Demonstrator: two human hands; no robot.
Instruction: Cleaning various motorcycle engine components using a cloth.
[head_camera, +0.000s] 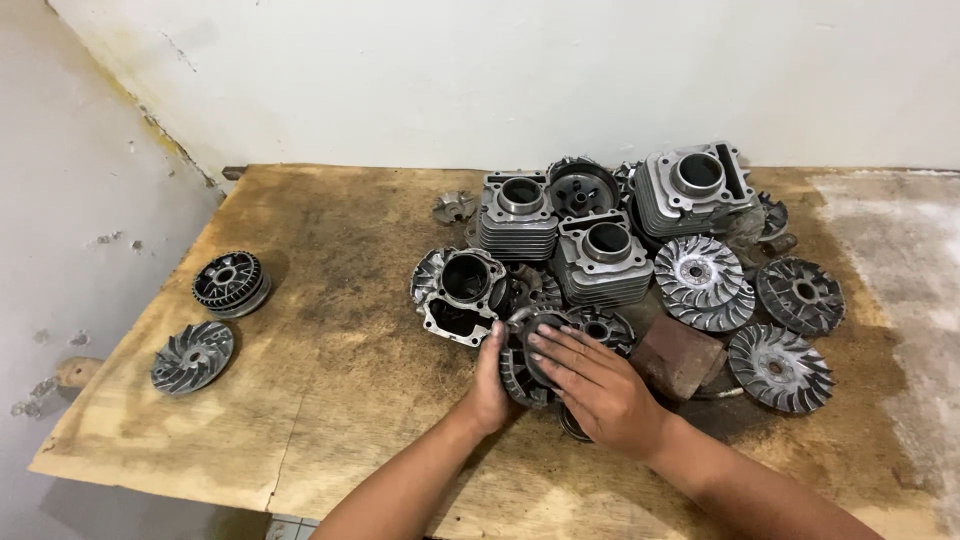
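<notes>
My right hand (597, 383) lies flat, fingers spread, on top of a dark round finned metal part (530, 362), and my left hand (490, 385) cups that part's left edge with the thumb up along its rim. So the part sits clasped between both hands, mostly covered by them; I cannot tell whether it is lifted off the wooden table (330, 400) or resting on it.

Taking that part as the landmark: just to its right is a rusty brown block (678, 355), and farther right a finned disc (779, 367). Just behind it to the left stands an open-bored cylinder casting (462, 292). Behind it, three finned cylinder blocks (603, 260) crowd together with more fan-bladed discs (702, 282). Well apart to its left, near the table's edge, lie a dark toothed wheel (230, 283) and a grey vaned disc (192, 356).
</notes>
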